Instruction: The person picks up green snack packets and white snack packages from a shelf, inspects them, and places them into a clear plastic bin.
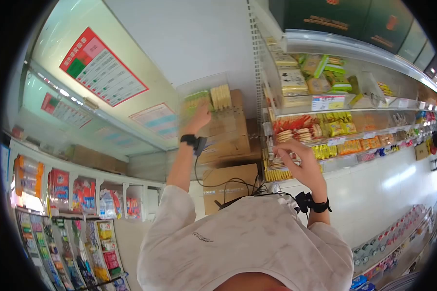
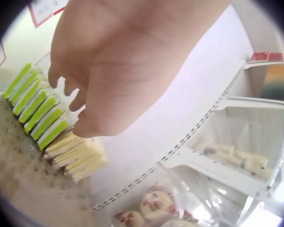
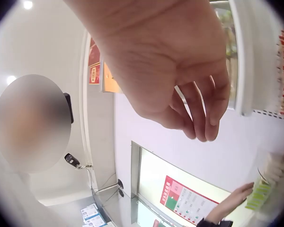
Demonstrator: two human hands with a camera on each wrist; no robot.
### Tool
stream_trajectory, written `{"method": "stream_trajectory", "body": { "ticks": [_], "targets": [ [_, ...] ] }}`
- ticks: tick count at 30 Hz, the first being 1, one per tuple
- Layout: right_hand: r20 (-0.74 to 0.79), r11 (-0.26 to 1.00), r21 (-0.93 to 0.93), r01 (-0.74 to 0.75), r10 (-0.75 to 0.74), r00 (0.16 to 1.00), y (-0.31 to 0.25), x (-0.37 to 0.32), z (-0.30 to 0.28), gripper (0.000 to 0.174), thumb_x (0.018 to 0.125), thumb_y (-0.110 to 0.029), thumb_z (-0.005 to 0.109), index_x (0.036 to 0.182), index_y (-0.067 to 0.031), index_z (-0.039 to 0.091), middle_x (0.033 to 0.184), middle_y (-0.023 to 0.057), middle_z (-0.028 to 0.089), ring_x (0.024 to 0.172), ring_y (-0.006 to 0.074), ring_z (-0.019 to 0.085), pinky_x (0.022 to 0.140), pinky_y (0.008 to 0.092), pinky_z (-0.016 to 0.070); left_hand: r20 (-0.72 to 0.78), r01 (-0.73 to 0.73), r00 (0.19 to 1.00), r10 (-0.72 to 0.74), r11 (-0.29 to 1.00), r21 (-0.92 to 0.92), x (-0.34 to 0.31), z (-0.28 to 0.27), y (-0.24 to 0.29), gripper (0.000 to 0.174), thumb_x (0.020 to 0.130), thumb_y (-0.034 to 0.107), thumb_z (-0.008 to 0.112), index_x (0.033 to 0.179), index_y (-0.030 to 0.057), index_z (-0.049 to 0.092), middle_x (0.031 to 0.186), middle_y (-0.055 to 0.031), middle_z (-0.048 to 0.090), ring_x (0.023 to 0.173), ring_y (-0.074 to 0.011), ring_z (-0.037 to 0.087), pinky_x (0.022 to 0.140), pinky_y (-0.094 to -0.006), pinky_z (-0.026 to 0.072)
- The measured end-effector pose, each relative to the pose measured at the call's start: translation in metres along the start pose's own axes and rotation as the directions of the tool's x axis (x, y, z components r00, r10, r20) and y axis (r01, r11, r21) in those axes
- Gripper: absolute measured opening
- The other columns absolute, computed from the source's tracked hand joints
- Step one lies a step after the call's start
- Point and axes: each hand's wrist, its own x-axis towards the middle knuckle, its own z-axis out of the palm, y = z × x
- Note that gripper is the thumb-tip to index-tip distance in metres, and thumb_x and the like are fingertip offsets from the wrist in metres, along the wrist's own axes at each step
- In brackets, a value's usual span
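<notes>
My left hand reaches over a row of upright flat packs in a clear bin on top of stacked cardboard boxes. In the left wrist view, green-and-white packs form one part of the row and pale yellow packs the other. The left fingers bend loosely above where the two kinds meet, with nothing visible between thumb and fingers. My right hand hangs in front of the right-hand shelves, near packs of round biscuits. Its fingers are loosely bent in the right wrist view and hold nothing.
Tiered shelves with bagged snacks run along the right. A glass-fronted cabinet with a red-edged price sheet stands at left, above bins of packaged goods. Cables hang before a cardboard box below.
</notes>
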Motion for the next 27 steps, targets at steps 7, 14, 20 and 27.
{"method": "stream_trajectory", "body": {
  "ticks": [7, 14, 20, 27],
  "targets": [
    [-0.328, 0.942, -0.320, 0.100, -0.209, 0.921, -0.029, 0.032, -0.079, 0.019, 0.094, 0.001, 0.063, 0.112, 0.0008, 0.069, 0.095, 0.0141, 0.070, 0.085, 0.0266, 0.068, 0.079, 0.0344, 0.0521, 0.131, 0.136, 0.985, -0.110, 0.967, -0.213, -0.052, -0.040, 0.053, 0.052, 0.099, 0.035, 0.060, 0.137, -0.0003, 0.058, 0.135, -0.0256, 0.061, 0.126, -0.0401, 0.058, 0.107, -0.0441, 0.0454],
    [-0.367, 0.833, -0.547, -0.080, -0.153, 0.918, -0.010, 0.103, -0.125, 0.037, 0.094, -0.023, 0.070, 0.127, -0.0057, 0.067, 0.102, 0.0173, 0.070, 0.086, 0.0305, 0.068, 0.079, 0.0394, 0.0537, 0.118, 0.217, 0.973, -0.199, 0.961, -0.173, -0.090, -0.007, 0.056, 0.043, 0.100, 0.029, 0.054, 0.130, -0.0015, 0.061, 0.126, -0.0275, 0.064, 0.120, -0.0447, 0.057, 0.100, -0.0492, 0.0473],
    [-0.235, 0.371, -0.912, -0.174, -0.127, 0.964, 0.034, 0.155, -0.117, 0.048, 0.090, -0.042, 0.071, 0.131, -0.0170, 0.067, 0.113, 0.0214, 0.070, 0.099, 0.0396, 0.070, 0.081, 0.0491, 0.0558, 0.079, 0.252, 0.968, -0.239, 0.918, -0.308, -0.098, -0.006, 0.067, 0.037, 0.101, 0.026, 0.052, 0.124, -0.0004, 0.063, 0.116, -0.0274, 0.066, 0.105, -0.0467, 0.062, 0.089, -0.0490, 0.0494],
    [-0.358, 0.548, -0.813, -0.198, -0.200, 0.912, 0.016, 0.146, -0.112, 0.044, 0.091, -0.025, 0.070, 0.132, -0.0108, 0.063, 0.123, 0.0223, 0.066, 0.110, 0.0419, 0.066, 0.090, 0.0502, 0.0535, -0.226, 0.014, 0.961, -0.162, 0.841, -0.540, -0.123, -0.069, 0.127, 0.025, 0.100, 0.015, 0.058, 0.118, 0.0000, 0.066, 0.106, -0.0222, 0.071, 0.094, -0.0389, 0.068, 0.081, -0.0407, 0.0530]
  ]
}}
